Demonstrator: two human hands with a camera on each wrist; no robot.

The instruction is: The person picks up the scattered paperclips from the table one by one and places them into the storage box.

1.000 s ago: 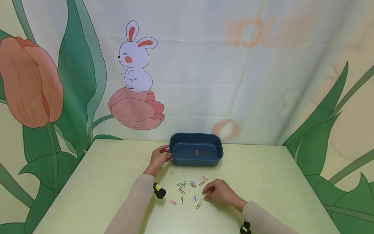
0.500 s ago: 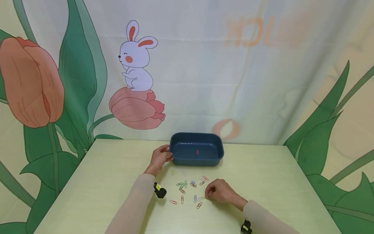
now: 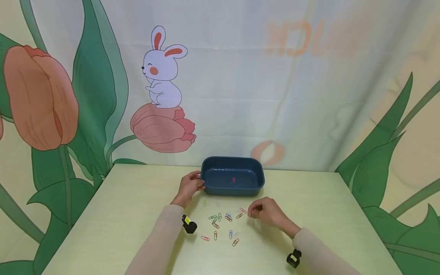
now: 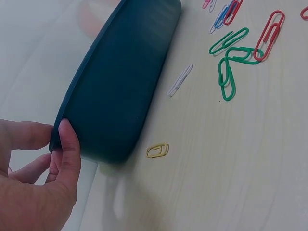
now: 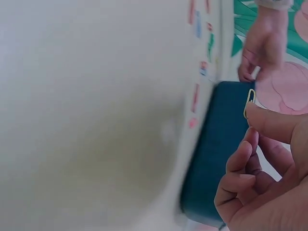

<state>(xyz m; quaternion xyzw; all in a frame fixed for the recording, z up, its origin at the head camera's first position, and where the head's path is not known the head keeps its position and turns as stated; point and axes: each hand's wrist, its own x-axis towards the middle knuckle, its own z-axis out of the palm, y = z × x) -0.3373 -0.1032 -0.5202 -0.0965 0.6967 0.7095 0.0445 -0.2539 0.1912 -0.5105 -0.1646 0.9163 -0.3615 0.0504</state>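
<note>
The left hand [image 3: 187, 188] pinches the blue bin [image 3: 233, 192] by its rim, apparently to steady it on the desk [image 3: 309, 202], while the right hand [image 3: 269, 212], fingers closed together, grips a yellow paper clip [image 5: 246, 106] above the desk, beside loose clips [image 3: 215, 235].

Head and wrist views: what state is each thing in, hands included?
Blue tray: upright, open-topped
Pink clip: inside the tray
Blue speck in tray: too small to tell
Left hand: gripping the tray's rim
Held yellow clip: raised off the table
Right hand: pinching that clip
Other yellow clip: on the table
Green clips: three lying close together
Remaining table clips: lying loose
</note>
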